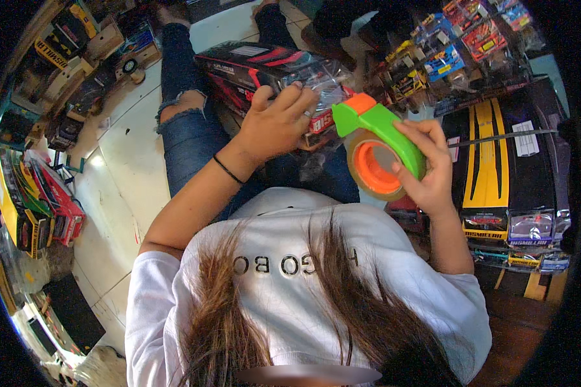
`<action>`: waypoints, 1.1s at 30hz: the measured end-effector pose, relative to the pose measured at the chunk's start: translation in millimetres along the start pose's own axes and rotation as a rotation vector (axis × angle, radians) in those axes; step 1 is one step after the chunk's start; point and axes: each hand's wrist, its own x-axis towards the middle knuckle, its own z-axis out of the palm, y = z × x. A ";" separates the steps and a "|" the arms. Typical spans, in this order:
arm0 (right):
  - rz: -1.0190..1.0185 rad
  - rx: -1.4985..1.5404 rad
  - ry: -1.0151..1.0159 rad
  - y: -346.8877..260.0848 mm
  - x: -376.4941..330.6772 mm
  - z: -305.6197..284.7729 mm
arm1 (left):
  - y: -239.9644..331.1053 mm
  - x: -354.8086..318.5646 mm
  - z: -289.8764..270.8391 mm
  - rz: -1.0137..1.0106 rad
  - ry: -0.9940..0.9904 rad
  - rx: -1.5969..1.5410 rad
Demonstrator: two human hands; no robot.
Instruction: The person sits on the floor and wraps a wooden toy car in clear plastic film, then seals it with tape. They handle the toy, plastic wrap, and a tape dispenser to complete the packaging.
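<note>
A black and red toy-vehicle box [239, 71] in clear plastic wrap lies between my legs. My left hand [281, 122] is closed on its near end, fingers bent over the crinkled plastic wrap [329, 80]; the fingertips are partly hidden. Just to the right, my right hand [426, 161] is wrapped round a green tape dispenser [384, 126] with an orange front piece. A roll of tape on an orange core [371, 174] sits in the dispenser. The dispenser's front end is held close beside the box's near right corner.
Large black and yellow boxes [487, 155] are stacked at the right, below many small colourful packaged toys [442, 58]. Yellow and red boxed vehicles [39, 206] stand on the tiled floor [113, 206] at the left. Wooden toy trucks [77, 64] line the far left. Another person's legs [361, 26] show beyond.
</note>
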 end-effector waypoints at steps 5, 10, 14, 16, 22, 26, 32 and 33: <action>0.116 0.059 -0.103 -5.1 -33.8 -9.8 | 3.1 -3.6 -4.1 -0.024 -0.035 0.015; 0.088 0.022 -0.129 -8.0 -39.1 -5.7 | 0.7 1.8 -11.5 -0.135 -0.001 -0.213; 0.072 -0.007 -0.212 -13.1 -16.6 2.2 | -5.0 8.2 -15.8 0.313 0.082 0.177; 0.028 -0.069 -0.275 -18.0 -0.4 2.6 | -5.7 12.5 -17.8 0.383 -0.019 0.142; -0.016 -0.180 -0.588 -25.7 37.9 -2.2 | 6.8 22.6 -32.4 0.509 -0.248 0.417; -0.139 0.158 -0.104 5.2 25.3 -16.1 | 17.0 19.7 -36.2 0.496 -0.267 0.669; 0.412 1.035 0.312 76.0 -59.4 23.5 | 0.3 19.7 -39.2 0.549 -0.289 0.131; 0.462 1.112 0.345 87.8 -71.8 34.8 | -7.1 20.4 -42.5 0.489 -0.287 -0.048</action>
